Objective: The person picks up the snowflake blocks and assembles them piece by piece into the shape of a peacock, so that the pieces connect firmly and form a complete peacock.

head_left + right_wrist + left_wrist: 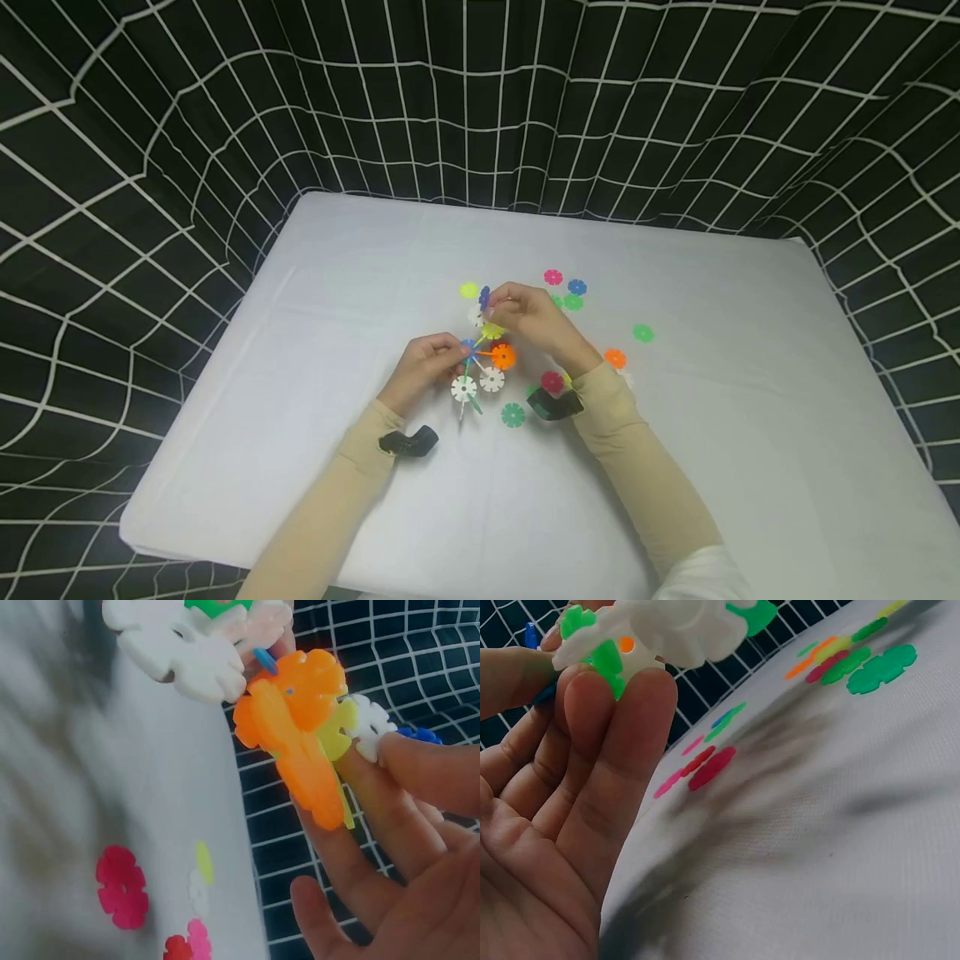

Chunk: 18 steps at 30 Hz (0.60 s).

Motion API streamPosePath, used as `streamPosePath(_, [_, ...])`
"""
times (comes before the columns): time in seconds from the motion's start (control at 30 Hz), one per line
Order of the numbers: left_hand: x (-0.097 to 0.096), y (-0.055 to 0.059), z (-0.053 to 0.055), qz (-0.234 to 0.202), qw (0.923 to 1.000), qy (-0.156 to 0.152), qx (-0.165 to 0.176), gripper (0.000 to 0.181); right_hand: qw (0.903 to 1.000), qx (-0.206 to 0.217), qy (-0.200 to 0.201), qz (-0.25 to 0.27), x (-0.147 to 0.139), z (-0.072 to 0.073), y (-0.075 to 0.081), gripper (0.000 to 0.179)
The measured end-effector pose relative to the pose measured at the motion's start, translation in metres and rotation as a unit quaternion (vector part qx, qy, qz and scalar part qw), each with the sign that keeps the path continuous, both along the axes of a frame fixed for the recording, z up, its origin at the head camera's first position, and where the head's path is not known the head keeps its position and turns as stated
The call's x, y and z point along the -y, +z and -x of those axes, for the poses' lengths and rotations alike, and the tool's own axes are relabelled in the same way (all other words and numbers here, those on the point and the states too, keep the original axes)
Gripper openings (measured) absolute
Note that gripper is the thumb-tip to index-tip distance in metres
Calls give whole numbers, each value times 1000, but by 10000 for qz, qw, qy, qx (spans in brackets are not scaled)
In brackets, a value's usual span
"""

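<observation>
A model of slotted plastic snowflake discs is held up between both hands. My left hand [429, 367] pinches it near the light blue disc [469, 347] at its middle. White discs [463, 388] and an orange disc [503, 357] branch out from there. At the far end, my right hand [536, 318] pinches a white disc [367, 726] between thumb and fingers, beside a dark blue disc [484, 297]. A yellow disc [336, 733] joins that white one to the orange part. Close to the left fingertips, a green disc [600, 654] slots into white ones.
Loose discs lie on the white table [337, 275], mostly under and around the right arm. Among them are a teal disc [513, 415], a green disc [643, 333], a pink disc [552, 277] and a yellow disc [468, 290]. Black gridded cloth [495, 100] hangs behind the table.
</observation>
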<state>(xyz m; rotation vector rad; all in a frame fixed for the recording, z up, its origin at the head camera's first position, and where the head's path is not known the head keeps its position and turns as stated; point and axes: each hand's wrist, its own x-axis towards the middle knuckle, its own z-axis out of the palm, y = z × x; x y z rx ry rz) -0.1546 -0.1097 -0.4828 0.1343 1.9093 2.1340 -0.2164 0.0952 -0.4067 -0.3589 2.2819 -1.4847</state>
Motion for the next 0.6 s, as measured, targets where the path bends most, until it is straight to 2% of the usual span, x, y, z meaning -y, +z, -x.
streamPosePath(0.17, [0, 0, -1, 30, 9999, -112, -28, 16, 9988, -154, 447, 158, 0, -2, -3, 11])
streamPosePath(0.33, [1, 0, -2, 114, 9992, -362, -97, 16, 9972, -352, 653, 137, 0, 0, -6, 9])
streamPosePath(0.6, [4, 3, -3, 225, 9977, -594, -238, 15, 9946, 40, 1025, 161, -7, 3, -8, 10])
